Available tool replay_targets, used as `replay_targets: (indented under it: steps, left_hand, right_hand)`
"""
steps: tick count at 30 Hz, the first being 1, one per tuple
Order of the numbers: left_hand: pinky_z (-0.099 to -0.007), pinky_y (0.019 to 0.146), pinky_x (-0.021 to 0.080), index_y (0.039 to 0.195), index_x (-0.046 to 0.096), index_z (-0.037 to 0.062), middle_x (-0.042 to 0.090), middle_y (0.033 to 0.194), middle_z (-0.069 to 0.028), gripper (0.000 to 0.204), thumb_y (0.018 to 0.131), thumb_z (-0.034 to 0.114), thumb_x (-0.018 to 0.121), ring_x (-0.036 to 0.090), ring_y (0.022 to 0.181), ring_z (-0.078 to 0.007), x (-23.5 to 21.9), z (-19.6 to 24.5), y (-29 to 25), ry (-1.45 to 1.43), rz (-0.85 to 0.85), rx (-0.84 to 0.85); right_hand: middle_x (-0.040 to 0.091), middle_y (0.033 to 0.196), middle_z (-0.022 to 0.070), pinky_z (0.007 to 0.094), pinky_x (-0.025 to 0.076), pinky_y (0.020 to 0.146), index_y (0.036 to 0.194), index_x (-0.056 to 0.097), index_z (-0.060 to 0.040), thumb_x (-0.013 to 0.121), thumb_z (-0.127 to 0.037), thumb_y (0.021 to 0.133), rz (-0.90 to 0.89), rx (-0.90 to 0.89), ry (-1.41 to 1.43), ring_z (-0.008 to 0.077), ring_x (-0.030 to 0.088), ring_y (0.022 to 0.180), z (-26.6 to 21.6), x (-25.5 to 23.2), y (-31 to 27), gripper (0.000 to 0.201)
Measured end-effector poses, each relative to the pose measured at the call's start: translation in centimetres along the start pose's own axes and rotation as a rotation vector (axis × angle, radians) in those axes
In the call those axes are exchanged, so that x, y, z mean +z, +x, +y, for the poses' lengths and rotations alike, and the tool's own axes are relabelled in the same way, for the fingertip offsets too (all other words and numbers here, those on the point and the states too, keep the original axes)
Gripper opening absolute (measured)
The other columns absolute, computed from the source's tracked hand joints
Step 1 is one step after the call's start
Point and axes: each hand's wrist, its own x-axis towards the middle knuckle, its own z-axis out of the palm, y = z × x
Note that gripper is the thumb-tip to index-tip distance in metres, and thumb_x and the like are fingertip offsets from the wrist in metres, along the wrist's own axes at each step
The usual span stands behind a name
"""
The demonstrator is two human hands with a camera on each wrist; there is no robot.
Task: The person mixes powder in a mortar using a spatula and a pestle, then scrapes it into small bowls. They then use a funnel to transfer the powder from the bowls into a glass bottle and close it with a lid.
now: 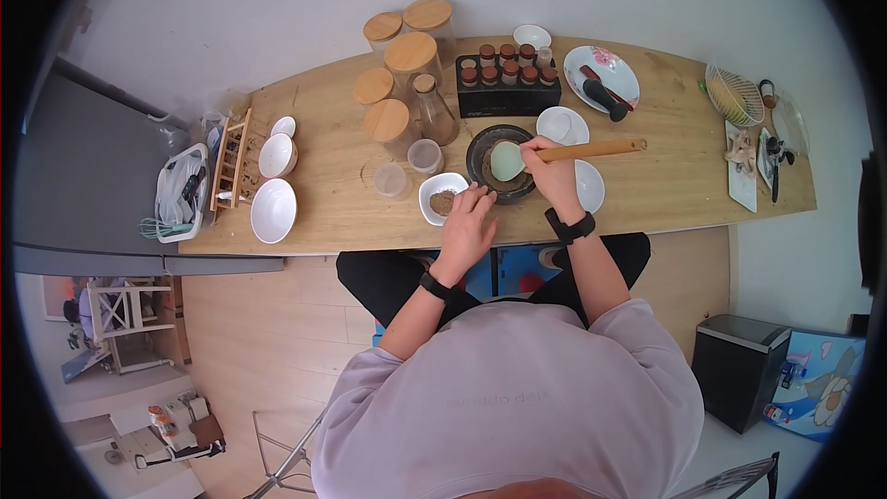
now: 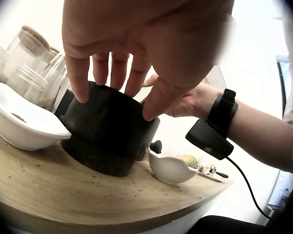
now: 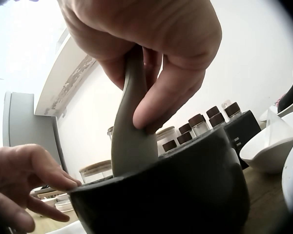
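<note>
My right hand (image 1: pixel 554 181) grips a spatula (image 1: pixel 591 150) low on its wooden handle, close to the pale green head. In the head view that head dips into a black mortar (image 1: pixel 475 153), over brown ground matter; in the right wrist view its lower edge is hidden behind the mortar wall (image 3: pixel 185 195). My left hand (image 1: pixel 467 229) rests spread fingertips on the mortar's near left rim, as the left wrist view also shows with fingers (image 2: pixel 136 78) along the black edge. Just left of the mortar stands a white square bowl (image 1: pixel 425 192) holding brown powder (image 1: pixel 443 202).
Behind the mortar is a black spice rack (image 1: pixel 508 102) with several jars. Glass canisters with wooden lids (image 1: pixel 386 120) stand at the back left. White bowls (image 1: pixel 589 187) sit right of the mortar. A pestle (image 1: pixel 603 97) lies on a flowered plate (image 1: pixel 628 74).
</note>
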Motion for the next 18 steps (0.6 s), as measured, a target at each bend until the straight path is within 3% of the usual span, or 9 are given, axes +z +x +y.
replay_targets:
  steps: [4,8,16,18]
  left_hand:
    - [-0.0445,0.102,0.046,0.123,0.060,0.0033,0.057,0.127,-0.0161,0.047,0.078,0.006,0.073,0.050,0.126,-0.0377,0.2,-0.1,0.0,-0.020,-0.012,-0.022]
    - [-0.0436,0.100,0.048,0.123,0.059,0.0028,0.057,0.126,-0.0154,0.047,0.078,0.006,0.072,0.051,0.126,-0.0371,0.0,0.0,0.0,-0.009,-0.012,-0.016]
    - [-0.0444,0.102,0.046,0.122,0.060,0.0033,0.057,0.127,-0.0159,0.046,0.078,0.006,0.073,0.051,0.126,-0.0376,0.1,0.0,0.0,-0.017,-0.008,-0.029]
    - [-0.0448,0.103,0.045,0.122,0.060,0.0035,0.057,0.127,-0.0163,0.046,0.079,0.006,0.073,0.051,0.126,-0.0379,0.2,0.0,0.0,-0.028,-0.017,-0.032]
  right_hand:
    - [0.061,0.063,0.0029,0.0264,0.046,0.054,0.082,0.068,-0.0011,0.064,-0.010,0.086,-0.019,0.044,0.064,0.0098,0.059,0.056,0.1,0.9,-0.4,0.010]
    - [0.063,0.063,0.0034,0.0268,0.047,0.053,0.082,0.068,-0.0007,0.063,-0.011,0.085,0.033,0.054,-0.047,0.0111,0.061,0.055,2.2,0.3,0.6,0.011]
    - [0.063,0.062,0.0051,0.0284,0.047,0.053,0.080,0.066,-0.0008,0.062,-0.009,0.084,0.018,0.040,0.077,0.0127,0.061,0.054,-1.7,1.0,0.0,0.010]
    - [0.062,0.062,0.0044,0.0283,0.046,0.054,0.080,0.066,-0.0008,0.062,-0.009,0.084,0.034,-0.010,-0.039,0.0118,0.060,0.056,1.2,1.6,0.4,0.010]
